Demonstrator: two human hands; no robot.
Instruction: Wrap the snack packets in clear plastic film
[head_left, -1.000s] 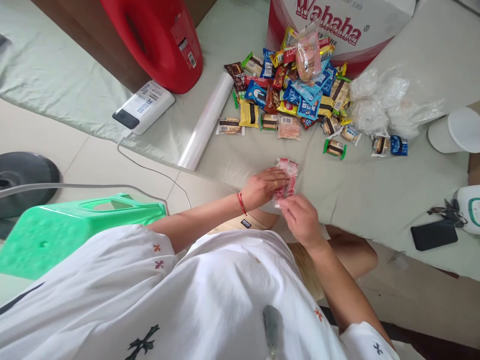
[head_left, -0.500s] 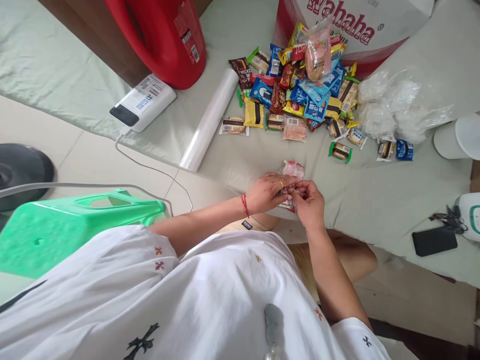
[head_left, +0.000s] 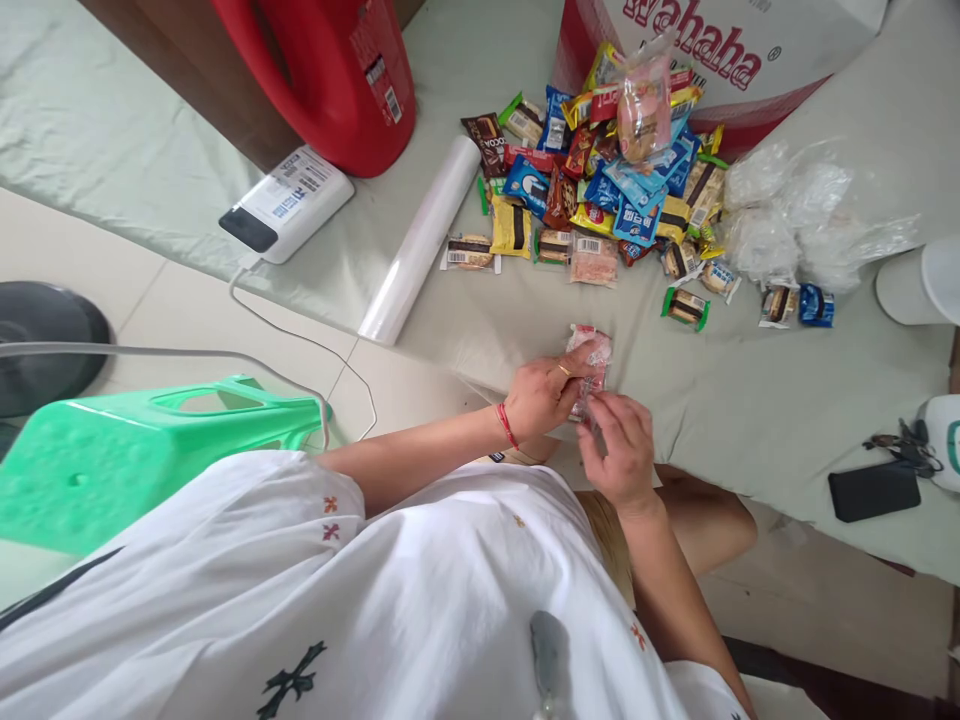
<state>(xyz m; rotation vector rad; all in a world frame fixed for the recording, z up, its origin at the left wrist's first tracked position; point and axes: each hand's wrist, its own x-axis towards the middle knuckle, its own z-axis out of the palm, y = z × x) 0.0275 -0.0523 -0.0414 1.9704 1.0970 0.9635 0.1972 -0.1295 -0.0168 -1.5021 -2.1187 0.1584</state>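
Note:
A pink-and-clear plastic snack packet (head_left: 598, 352) lies at the near edge of the cloth-covered table. From the left, my left hand (head_left: 546, 392), with a ring and a red bracelet, holds it; the index finger stretches over its top and the other fingers curl at its side. My right hand (head_left: 621, 448) pinches at the packet's near end, fingertips close together, partly hiding it. Beyond both hands is a heap of wrapped snacks (head_left: 559, 195), topped by a clear and pink bag of biscuits (head_left: 643, 115).
A roll of clear plastic (head_left: 420, 240) and a white label printer (head_left: 289, 205) stand left, near a red jug (head_left: 360, 90). Behind the snacks is a Wahaha carton (head_left: 795, 80). To the right are crumpled clear bags (head_left: 795, 215), a white cup (head_left: 911, 285) and a black phone (head_left: 874, 492). A green stool (head_left: 112, 470) is left.
My right hand has drawn slightly down and away from my left hand. My left index finger now reaches further over the packet, more of which shows.

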